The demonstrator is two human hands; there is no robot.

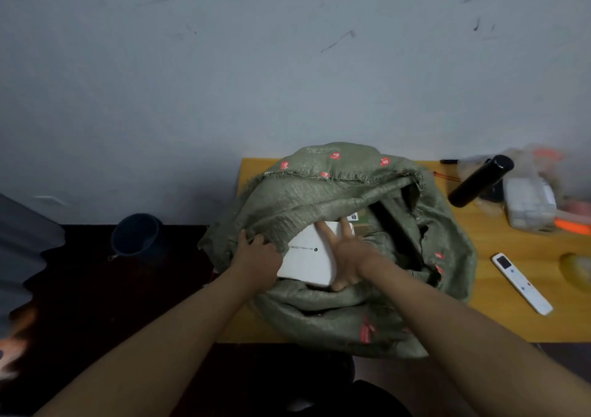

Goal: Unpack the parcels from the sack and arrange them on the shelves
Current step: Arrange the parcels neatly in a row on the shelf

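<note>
A green woven sack (pixel 335 192) with red marks lies open on a yellow wooden table (pixel 511 317). A white box parcel (pixel 308 256) sits in the sack's mouth. My left hand (pixel 260 253) clutches the sack's left rim beside the box. My right hand (pixel 347 253) grips the box's right side, fingers spread over its top and thumb under its near corner. Deeper inside the sack, a long dark parcel (pixel 395 234) and a corner of another packet (pixel 356 216) show.
On the table to the right lie a black cylinder (pixel 479 179), a white remote control (pixel 521 284), a wrapped white packet (pixel 529 207) and orange items. A dark bucket (pixel 137 236) stands on the dark floor at left. A grey wall rises behind.
</note>
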